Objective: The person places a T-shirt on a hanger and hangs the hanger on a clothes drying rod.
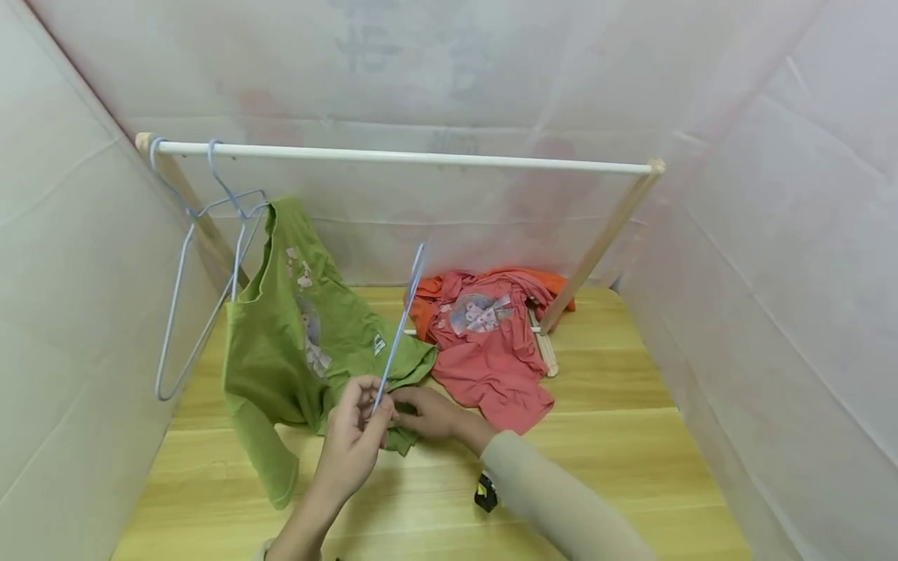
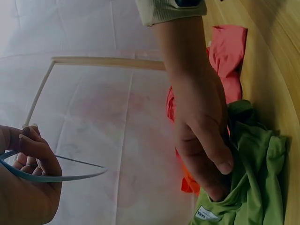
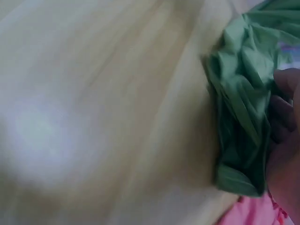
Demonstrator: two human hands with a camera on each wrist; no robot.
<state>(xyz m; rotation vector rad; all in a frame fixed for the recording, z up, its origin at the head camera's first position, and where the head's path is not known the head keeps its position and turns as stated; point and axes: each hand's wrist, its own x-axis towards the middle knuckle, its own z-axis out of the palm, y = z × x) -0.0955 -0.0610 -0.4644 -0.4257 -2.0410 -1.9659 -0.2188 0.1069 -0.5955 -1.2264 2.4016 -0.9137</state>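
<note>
My left hand (image 1: 354, 444) holds a thin blue hanger (image 1: 401, 327), raised edge-on in the head view; in the left wrist view the fingers curl round the hanger (image 2: 61, 177). Beside it, my right hand (image 1: 431, 414) pinches the lower part of a green shirt (image 1: 281, 335). Its fingertips reach into a fold of the cloth in the left wrist view. The shirt's collar end is up at a hanger (image 1: 242, 234) on the rod, and one sleeve hangs down toward the table. In the right wrist view bunched green cloth (image 3: 243, 103) lies against the curled fingers.
A white rod (image 1: 421, 158) on wooden posts spans the back. Another blue hanger (image 1: 175, 312) hangs at its left end. A pink shirt (image 1: 491, 351) lies on the wooden table (image 1: 617, 467), with orange cloth (image 1: 540, 279) behind it. Pale sheets (image 1: 793, 234) enclose the space.
</note>
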